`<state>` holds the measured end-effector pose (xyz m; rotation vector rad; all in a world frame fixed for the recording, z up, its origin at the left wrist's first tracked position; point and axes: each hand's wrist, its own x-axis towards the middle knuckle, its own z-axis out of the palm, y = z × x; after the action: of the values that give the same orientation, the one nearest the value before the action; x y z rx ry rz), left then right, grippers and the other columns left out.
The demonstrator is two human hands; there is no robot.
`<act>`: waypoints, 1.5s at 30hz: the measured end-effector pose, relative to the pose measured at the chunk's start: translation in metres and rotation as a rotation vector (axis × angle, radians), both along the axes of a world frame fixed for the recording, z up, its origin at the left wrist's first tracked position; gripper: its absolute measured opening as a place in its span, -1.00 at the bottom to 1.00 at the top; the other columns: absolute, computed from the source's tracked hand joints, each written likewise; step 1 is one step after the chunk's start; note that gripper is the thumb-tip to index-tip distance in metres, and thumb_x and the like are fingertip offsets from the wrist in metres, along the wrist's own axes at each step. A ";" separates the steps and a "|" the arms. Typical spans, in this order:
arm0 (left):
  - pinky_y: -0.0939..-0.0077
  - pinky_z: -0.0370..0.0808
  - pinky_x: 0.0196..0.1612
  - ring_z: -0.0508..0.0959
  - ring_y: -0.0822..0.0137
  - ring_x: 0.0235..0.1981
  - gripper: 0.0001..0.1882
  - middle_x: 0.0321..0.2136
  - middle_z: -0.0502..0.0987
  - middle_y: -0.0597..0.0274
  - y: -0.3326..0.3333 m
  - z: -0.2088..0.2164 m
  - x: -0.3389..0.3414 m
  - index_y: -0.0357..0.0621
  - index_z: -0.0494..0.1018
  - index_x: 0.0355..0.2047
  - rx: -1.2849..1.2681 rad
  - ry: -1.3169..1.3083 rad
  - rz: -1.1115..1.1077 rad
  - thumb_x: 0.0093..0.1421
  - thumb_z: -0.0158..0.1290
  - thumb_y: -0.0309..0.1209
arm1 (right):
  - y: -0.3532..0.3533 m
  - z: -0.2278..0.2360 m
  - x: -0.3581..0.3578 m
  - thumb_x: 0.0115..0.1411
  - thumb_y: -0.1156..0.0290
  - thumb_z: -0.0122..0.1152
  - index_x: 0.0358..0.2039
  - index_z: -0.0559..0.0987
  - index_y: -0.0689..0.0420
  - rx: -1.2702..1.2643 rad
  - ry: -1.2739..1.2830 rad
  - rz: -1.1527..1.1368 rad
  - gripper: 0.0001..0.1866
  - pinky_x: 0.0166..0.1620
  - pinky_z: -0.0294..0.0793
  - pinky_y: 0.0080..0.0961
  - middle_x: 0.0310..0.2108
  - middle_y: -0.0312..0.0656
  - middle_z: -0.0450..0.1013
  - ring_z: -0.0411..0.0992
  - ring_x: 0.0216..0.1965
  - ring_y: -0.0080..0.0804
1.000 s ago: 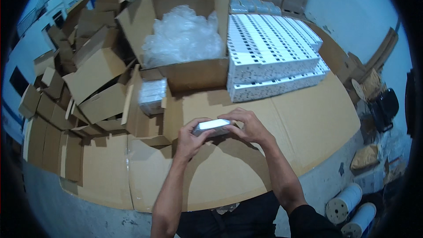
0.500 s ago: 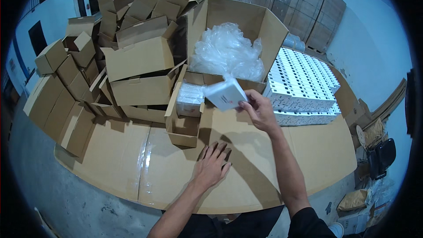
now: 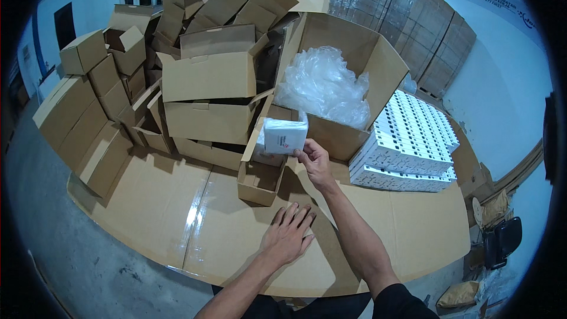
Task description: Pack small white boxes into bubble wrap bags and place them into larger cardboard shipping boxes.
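Note:
My right hand (image 3: 315, 163) pinches the lower right corner of a flat white box (image 3: 285, 136) that has a plastic wrap at its top. It holds this box over a narrow open cardboard carton (image 3: 258, 192). Inside the carton, partly hidden behind the held box, are wrapped white packs (image 3: 264, 156); the carton's near end shows bare cardboard. On the cardboard-covered table (image 3: 230, 236), my left hand (image 3: 287, 233) lies flat with fingers spread, just in front of the carton, and holds nothing.
Behind the carton stands a large cardboard box (image 3: 387, 68) full of clear plastic bags (image 3: 325, 85). Rows of stacked white boxes (image 3: 407, 142) sit to the right. Open brown cartons (image 3: 207, 77) pile up on the left. A black chair (image 3: 502, 242) is beyond the table's right edge.
My right hand has moved left with the white box, which is now upright above the carton instead of tilted beside it. My left hand stays flat on the table. The head view has shifted.

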<state>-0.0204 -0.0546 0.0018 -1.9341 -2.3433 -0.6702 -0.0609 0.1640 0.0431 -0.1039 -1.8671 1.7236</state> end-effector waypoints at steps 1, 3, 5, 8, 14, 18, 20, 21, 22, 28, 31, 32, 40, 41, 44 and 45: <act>-0.03 0.07 0.42 0.15 0.00 0.39 -0.40 0.34 0.24 0.11 0.000 -0.001 0.000 -0.07 0.29 0.31 -0.001 -0.004 0.000 0.38 -0.05 -0.04 | -0.003 0.002 0.001 0.35 0.46 0.26 -0.04 0.53 0.25 -0.005 -0.010 0.015 -0.78 -0.05 0.44 -0.62 -0.22 -0.32 0.58 0.47 -0.15 -0.66; -0.02 0.07 0.42 0.15 0.00 0.39 -0.40 0.34 0.24 0.11 0.002 -0.003 0.000 -0.07 0.29 0.31 0.013 -0.025 -0.001 0.37 -0.05 -0.04 | 0.004 0.007 0.000 0.34 0.49 0.26 -0.04 0.53 0.26 0.080 -0.011 0.035 -0.78 -0.03 0.44 -0.63 -0.22 -0.32 0.58 0.47 -0.14 -0.65; -0.02 0.07 0.42 0.15 0.00 0.39 -0.40 0.35 0.23 0.11 0.004 0.001 0.001 -0.07 0.29 0.31 0.003 -0.030 -0.007 0.37 -0.04 -0.04 | 0.013 0.019 0.003 0.33 0.51 0.25 -0.07 0.55 0.25 0.225 -0.042 0.008 -0.82 -0.11 0.48 -0.62 -0.26 -0.31 0.59 0.48 -0.21 -0.65; -0.02 0.06 0.43 0.14 0.00 0.40 -0.38 0.36 0.22 0.11 0.002 0.001 0.000 -0.08 0.28 0.33 -0.012 -0.035 -0.001 0.37 -0.05 -0.04 | 0.011 0.060 0.014 0.26 0.50 0.27 -0.12 0.55 0.25 0.566 -0.153 -0.137 -0.80 -0.30 0.51 -0.53 -0.43 -0.17 0.57 0.51 -0.41 -0.56; -0.05 0.03 0.44 0.11 -0.03 0.42 -0.36 0.38 0.20 0.10 0.000 -0.001 0.000 -0.10 0.25 0.35 -0.019 -0.050 0.009 0.37 -0.06 -0.04 | 0.001 0.082 0.015 0.22 0.51 0.28 -0.12 0.54 0.25 0.688 -0.224 -0.081 -0.78 -0.31 0.51 -0.41 -0.42 -0.04 0.55 0.51 -0.46 -0.31; -0.08 0.05 0.44 0.11 -0.05 0.42 -0.36 0.40 0.18 0.10 0.000 -0.003 0.000 -0.11 0.24 0.36 -0.023 -0.054 -0.003 0.37 -0.06 -0.04 | -0.004 0.087 0.011 0.19 0.52 0.30 -0.13 0.54 0.27 0.756 -0.305 -0.071 -0.76 -0.29 0.51 -0.32 -0.41 0.02 0.54 0.53 -0.44 -0.16; -0.09 0.08 0.42 0.10 -0.03 0.43 -0.36 0.41 0.16 0.11 0.002 -0.001 0.001 -0.10 0.25 0.35 -0.024 -0.067 0.008 0.37 -0.05 -0.05 | -0.006 0.094 0.008 0.18 0.52 0.28 -0.19 0.52 0.30 0.903 -0.276 -0.053 -0.79 -0.23 0.51 -0.22 -0.38 0.07 0.52 0.52 -0.33 0.03; -0.09 0.10 0.41 0.10 -0.03 0.43 -0.36 0.41 0.16 0.11 0.002 -0.001 0.001 -0.10 0.25 0.35 -0.034 -0.094 0.009 0.37 -0.05 -0.05 | -0.006 0.091 0.004 0.18 0.52 0.28 -0.19 0.52 0.30 0.897 -0.275 -0.044 -0.79 -0.23 0.51 -0.22 -0.38 0.07 0.52 0.52 -0.33 0.03; -0.08 0.13 0.40 0.10 -0.02 0.44 -0.37 0.41 0.15 0.12 0.003 0.000 0.001 -0.10 0.25 0.35 -0.040 -0.119 0.005 0.37 -0.05 -0.05 | -0.005 0.088 0.001 0.17 0.52 0.26 -0.23 0.52 0.32 0.972 -0.284 -0.038 -0.81 -0.19 0.51 -0.17 -0.34 0.10 0.51 0.50 -0.27 0.11; -0.02 0.18 0.39 0.11 0.00 0.43 -0.37 0.39 0.18 0.14 0.002 -0.005 0.001 -0.11 0.26 0.33 -0.004 -0.116 0.012 0.36 -0.03 -0.06 | -0.017 0.079 -0.015 0.13 0.53 0.24 -0.33 0.53 0.37 1.222 -0.421 -0.049 -0.84 -0.05 0.52 -0.03 -0.22 0.21 0.47 0.49 -0.17 0.20; 0.02 0.18 0.39 0.13 -0.01 0.41 -0.39 0.36 0.21 0.14 0.004 -0.006 -0.001 -0.12 0.28 0.31 0.015 -0.156 -0.006 0.36 -0.03 -0.07 | -0.027 0.072 -0.024 0.09 0.56 0.24 -0.33 0.54 0.38 1.288 -0.502 -0.096 -0.84 0.00 0.53 -0.03 -0.20 0.24 0.47 0.50 -0.18 0.21; 0.02 0.18 0.39 0.13 -0.01 0.41 -0.39 0.36 0.21 0.14 0.004 -0.005 -0.001 -0.12 0.28 0.31 0.017 -0.156 -0.014 0.36 -0.03 -0.07 | -0.028 0.068 -0.026 0.07 0.58 0.24 -0.33 0.53 0.39 1.314 -0.513 -0.116 -0.83 0.02 0.53 -0.02 -0.20 0.24 0.47 0.50 -0.17 0.21; 0.00 0.14 0.40 0.08 -0.04 0.44 -0.40 0.39 0.17 0.09 0.000 -0.006 -0.001 -0.13 0.29 0.30 -0.004 -0.112 -0.006 0.37 -0.05 -0.07 | -0.035 0.059 -0.022 0.07 0.49 0.34 -0.21 0.55 0.09 1.326 -0.388 -0.184 -0.75 -0.10 0.51 -0.06 -0.24 -0.05 0.45 0.48 -0.15 0.02; 0.00 0.14 0.40 0.08 -0.04 0.44 -0.40 0.39 0.17 0.09 0.000 -0.005 -0.002 -0.13 0.29 0.30 -0.005 -0.109 -0.021 0.37 -0.05 -0.07 | -0.036 0.055 -0.023 0.06 0.48 0.35 -0.22 0.55 0.10 1.329 -0.373 -0.192 -0.75 -0.11 0.51 -0.06 -0.24 -0.06 0.45 0.48 -0.15 0.01; 0.02 0.14 0.41 0.06 -0.03 0.45 -0.41 0.39 0.16 0.11 0.002 -0.001 0.000 -0.11 0.28 0.31 -0.026 -0.143 -0.058 0.37 -0.06 -0.08 | -0.030 0.045 -0.024 0.04 0.38 0.39 -0.23 0.57 0.09 1.343 -0.370 -0.256 -0.74 -0.12 0.52 -0.09 -0.24 -0.08 0.46 0.49 -0.16 -0.04; 0.05 0.22 0.38 0.09 -0.03 0.43 -0.41 0.36 0.22 0.11 0.005 -0.001 0.001 -0.11 0.30 0.28 -0.014 -0.171 -0.042 0.34 -0.01 -0.09 | -0.026 0.042 -0.023 0.03 0.34 0.38 -0.21 0.60 0.10 1.330 -0.373 -0.284 -0.71 -0.14 0.52 -0.09 -0.24 -0.08 0.49 0.50 -0.14 -0.06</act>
<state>-0.0193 -0.0501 0.0005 -2.0119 -2.4152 -0.8568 -0.0841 0.1378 0.0850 -0.1446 -2.7084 0.0539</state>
